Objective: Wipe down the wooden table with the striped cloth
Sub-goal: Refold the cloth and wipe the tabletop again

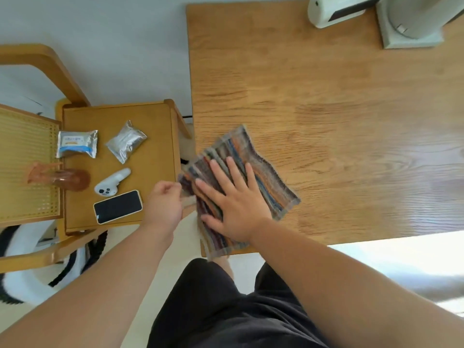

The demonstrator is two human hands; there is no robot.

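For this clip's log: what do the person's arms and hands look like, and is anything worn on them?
Both forearms are bare, with no sleeves in view. The left hand and right hand have no gloves, and no rings, watch or wristband show. Lower down, the person wears dark shorts.

- Bright, even daylight fills the scene; shadows are faint and soft-edged.
- Past the near right edge of the counter (326, 84), the floor (401, 257) is blown out to white and its detail is lost.
- A pale sheen lies across the right half of the counter, washing out the wood grain towards its right edge.
- The striped cloth (266, 172) at the counter's near left corner is smeared by motion blur, with stripes and fringe streaked; the right hand (236, 204) on it is slightly soft.
- Wide-angle distortion bows the counter's edges and swells the forearms at the lower corners.
- Sharpness is modest overall, with a compressed, smudged look.
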